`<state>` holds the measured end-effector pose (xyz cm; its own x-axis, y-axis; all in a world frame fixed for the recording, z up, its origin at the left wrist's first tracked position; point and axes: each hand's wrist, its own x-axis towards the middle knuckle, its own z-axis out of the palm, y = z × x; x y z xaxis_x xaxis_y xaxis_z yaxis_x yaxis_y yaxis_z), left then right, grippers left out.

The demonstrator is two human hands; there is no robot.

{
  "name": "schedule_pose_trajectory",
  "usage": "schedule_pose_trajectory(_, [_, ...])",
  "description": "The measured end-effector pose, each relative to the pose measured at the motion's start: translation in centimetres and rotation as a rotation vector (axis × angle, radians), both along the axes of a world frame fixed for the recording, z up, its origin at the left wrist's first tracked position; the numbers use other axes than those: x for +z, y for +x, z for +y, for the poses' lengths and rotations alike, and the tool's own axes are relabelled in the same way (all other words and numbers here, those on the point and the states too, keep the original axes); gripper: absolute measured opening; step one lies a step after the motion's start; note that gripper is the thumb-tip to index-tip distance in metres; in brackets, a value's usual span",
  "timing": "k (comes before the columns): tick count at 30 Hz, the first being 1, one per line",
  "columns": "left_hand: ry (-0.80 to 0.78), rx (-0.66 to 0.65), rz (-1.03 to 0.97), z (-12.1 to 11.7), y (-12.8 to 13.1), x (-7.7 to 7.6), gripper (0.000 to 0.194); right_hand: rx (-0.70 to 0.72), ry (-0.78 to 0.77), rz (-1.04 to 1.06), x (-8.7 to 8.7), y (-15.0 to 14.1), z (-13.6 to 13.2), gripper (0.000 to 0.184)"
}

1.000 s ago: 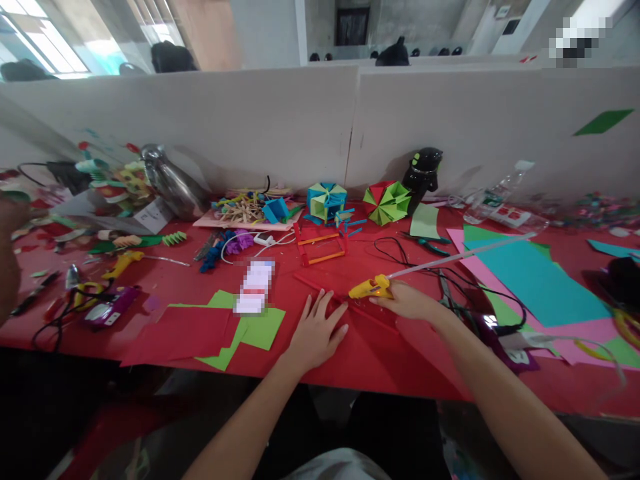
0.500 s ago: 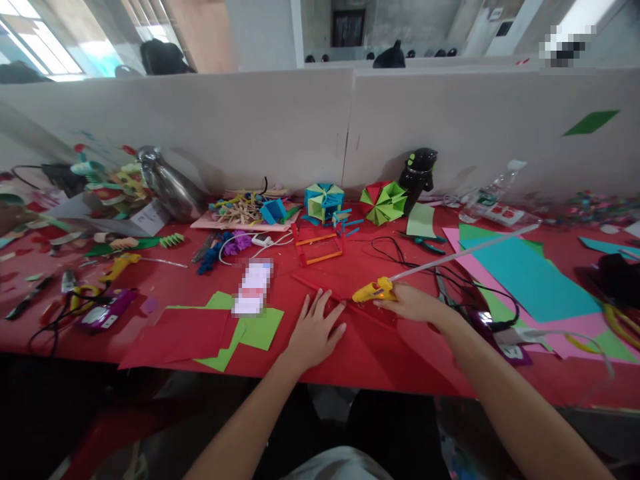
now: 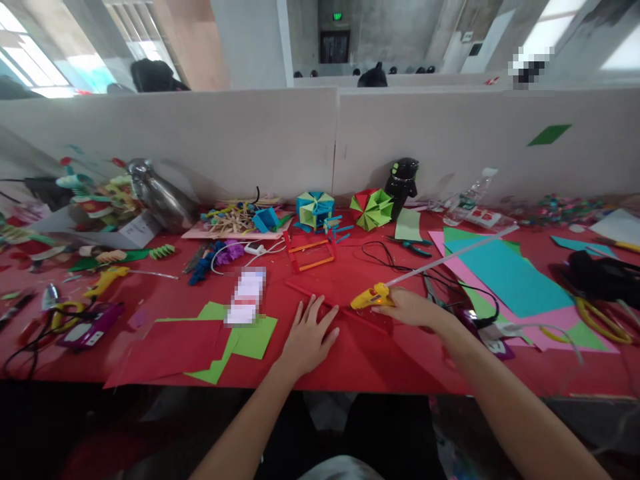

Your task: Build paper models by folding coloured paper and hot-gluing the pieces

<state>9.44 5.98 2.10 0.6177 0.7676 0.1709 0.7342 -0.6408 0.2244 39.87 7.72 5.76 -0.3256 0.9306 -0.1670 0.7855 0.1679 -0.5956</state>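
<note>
My right hand is wrapped round a yellow glue gun, with a long clear glue stick jutting out of its back to the upper right. The nozzle points left, close above a red paper strip that lies slantwise on the red table. My left hand rests flat with fingers spread, its fingertips on or beside that strip; the exact contact is hard to make out. Behind the strip sits a red and orange stick frame.
Red sheets and green paper lie front left, near a phone. Paper balls and a black bottle stand at the back. A blue sheet, cables and scissors are on the right. A second glue gun lies left.
The view has tilted up slightly and turned a little to the right. Both hands and the glue gun keep nearly the same place over the red strip.
</note>
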Motion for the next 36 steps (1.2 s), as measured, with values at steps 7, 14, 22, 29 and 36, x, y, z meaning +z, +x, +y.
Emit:
schedule_pose_trajectory(7, [0.003,-0.004,-0.028,0.0,-0.1,-0.1,0.051,-0.027,0.027,-0.141,0.5,0.2,-0.3,0.037])
schedule_pose_trajectory(14, [-0.018,0.002,-0.014,0.1,-0.1,-0.1,0.051,0.018,-0.022,-0.052,1.0,0.4,-0.3,0.033])
schedule_pose_trajectory(22, [-0.016,0.001,-0.016,0.0,-0.1,-0.2,0.051,0.016,-0.075,-0.017,1.9,0.6,-0.8,0.030])
schedule_pose_trajectory(29, [-0.003,-0.003,-0.024,0.0,-0.2,-0.4,0.051,-0.017,-0.065,-0.054,2.5,0.4,-1.4,0.026])
schedule_pose_trajectory(36, [-0.006,0.003,-0.020,0.0,-0.1,-0.4,0.051,-0.010,-0.057,-0.090,2.9,0.5,-1.8,0.025])
